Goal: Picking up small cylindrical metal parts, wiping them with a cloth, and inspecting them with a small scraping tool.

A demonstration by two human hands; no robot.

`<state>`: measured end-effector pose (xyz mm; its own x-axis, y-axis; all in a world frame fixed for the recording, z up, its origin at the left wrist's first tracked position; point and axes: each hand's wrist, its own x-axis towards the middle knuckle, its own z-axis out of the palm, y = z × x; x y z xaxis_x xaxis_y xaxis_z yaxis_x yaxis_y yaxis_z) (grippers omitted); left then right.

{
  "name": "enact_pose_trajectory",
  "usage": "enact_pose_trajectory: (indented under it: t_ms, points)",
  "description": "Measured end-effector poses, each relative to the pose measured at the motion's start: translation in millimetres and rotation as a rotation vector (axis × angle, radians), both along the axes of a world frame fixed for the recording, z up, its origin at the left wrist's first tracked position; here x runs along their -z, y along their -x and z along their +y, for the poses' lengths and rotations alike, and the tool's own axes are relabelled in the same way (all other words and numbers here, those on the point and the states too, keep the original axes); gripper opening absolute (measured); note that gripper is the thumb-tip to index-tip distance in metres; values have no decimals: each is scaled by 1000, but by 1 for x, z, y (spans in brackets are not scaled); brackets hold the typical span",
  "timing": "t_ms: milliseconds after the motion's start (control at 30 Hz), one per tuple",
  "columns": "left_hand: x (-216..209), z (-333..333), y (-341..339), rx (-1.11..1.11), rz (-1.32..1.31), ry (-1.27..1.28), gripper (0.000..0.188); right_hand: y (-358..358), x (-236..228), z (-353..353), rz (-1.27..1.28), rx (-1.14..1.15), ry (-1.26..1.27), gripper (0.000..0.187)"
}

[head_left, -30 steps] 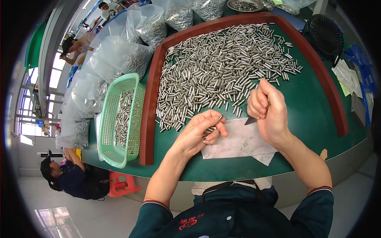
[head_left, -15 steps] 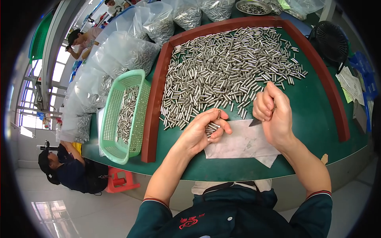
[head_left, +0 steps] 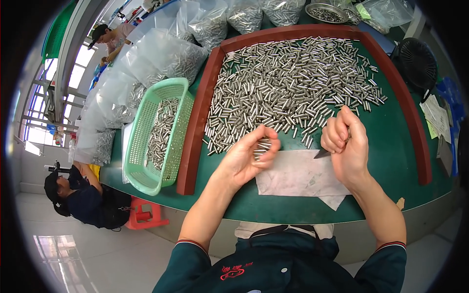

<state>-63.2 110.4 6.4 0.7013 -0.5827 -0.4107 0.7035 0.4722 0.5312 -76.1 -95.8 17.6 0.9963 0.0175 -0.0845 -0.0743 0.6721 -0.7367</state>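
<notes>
Curled around several short metal pins [head_left: 262,148], my left hand [head_left: 239,163] hovers at the near edge of a wide heap of the same pins [head_left: 288,90]. Its thumb and forefinger meet above the pins in the palm. My right hand [head_left: 349,146] is a closed fist a little further right, at the heap's near right side. From the fist's left side juts the dark pointed tip [head_left: 321,154] of a slim tool; the rest is hidden in the fingers. Below both hands a stained whitish cloth [head_left: 298,178] lies on the green tabletop [head_left: 234,205].
A red-brown raised border [head_left: 202,112] frames the heap on three sides. Left of it stands a light green basket [head_left: 134,141] partly filled with pins. Clear bags of pins [head_left: 168,56] line the left and back. A black fan [head_left: 415,63] stands at right. Co-workers sit at left.
The view has shifted slightly, so the table appears further right. My left fingers have curled in, and the pin that stood up at their tips no longer shows. My right fist stays closed.
</notes>
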Motion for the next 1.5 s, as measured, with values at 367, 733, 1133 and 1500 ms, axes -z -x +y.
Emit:
enact_pose_trajectory:
  t_ms: [367,733,1133,1500]
  points:
    - [-49,126,-10,-961,-1048,-2171,23,1,0,3,-19,-6,6,41]
    - [-3,-38,-9,-111,-1848,-1331,16,0,3,-3,-26,1,12,41]
    - [11,-50,-10,172,-1952,-1362,31,1,4,-1,-14,7,0,39]
    - [4,-51,-8,94,-1953,-1478,13,1,5,-2,-10,-7,-8,40]
